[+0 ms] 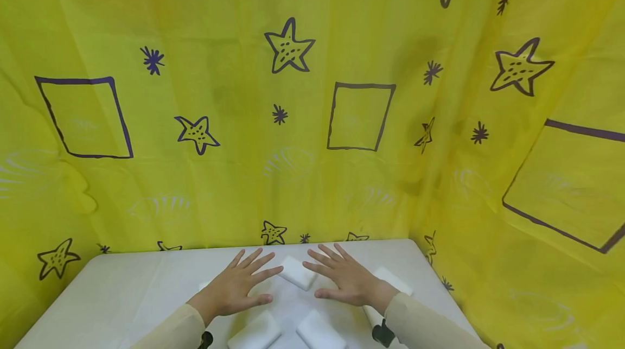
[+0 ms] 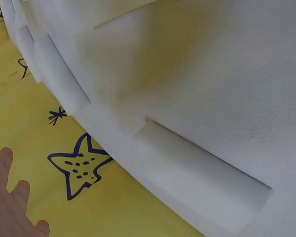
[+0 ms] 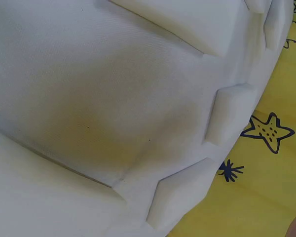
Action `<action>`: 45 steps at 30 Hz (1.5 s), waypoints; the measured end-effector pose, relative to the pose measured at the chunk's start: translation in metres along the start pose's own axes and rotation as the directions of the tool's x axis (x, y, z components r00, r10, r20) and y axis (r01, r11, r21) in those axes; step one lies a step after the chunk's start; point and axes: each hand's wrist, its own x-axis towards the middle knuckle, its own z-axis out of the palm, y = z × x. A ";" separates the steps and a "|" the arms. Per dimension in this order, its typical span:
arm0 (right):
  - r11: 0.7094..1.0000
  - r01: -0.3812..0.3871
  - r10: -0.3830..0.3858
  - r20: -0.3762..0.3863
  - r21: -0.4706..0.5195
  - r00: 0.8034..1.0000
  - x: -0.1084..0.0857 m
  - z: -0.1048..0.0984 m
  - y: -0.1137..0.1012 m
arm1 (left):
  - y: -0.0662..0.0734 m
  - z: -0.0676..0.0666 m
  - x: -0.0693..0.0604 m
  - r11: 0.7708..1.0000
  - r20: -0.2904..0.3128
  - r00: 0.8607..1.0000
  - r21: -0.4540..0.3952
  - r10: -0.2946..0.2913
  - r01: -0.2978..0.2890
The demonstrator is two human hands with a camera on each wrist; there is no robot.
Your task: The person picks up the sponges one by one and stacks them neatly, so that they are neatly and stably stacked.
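Both hands are held over a white table with fingers spread, and neither grips anything. My left hand [image 1: 236, 286] is left of centre in the head view, my right hand [image 1: 344, 278] right of centre. Between their fingertips lies a white rectangular block [image 1: 299, 274]. Two more lie nearer me, a left front block [image 1: 256, 331] and a right front block [image 1: 320, 331]. Beyond my right wrist is another white block [image 1: 394, 279], partly covered by the arm. In the left wrist view, fingertips [image 2: 2, 170] show at the left edge. Only a sliver of the right hand shows in the right wrist view.
The white table [image 1: 141, 278] has rounded far corners. Yellow curtains [image 1: 234, 175] printed with stars and squares hang behind it and along its sides. Several similar white blocks, such as one edge block [image 3: 182, 195], lie around the tabletop. Dark straps sit at both wrists.
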 end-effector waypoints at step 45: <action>0.873 -0.267 0.368 -0.192 0.408 0.910 -0.071 0.016 -0.026 | 0.001 0.020 -0.093 0.990 -0.399 0.910 0.031 -0.115 0.139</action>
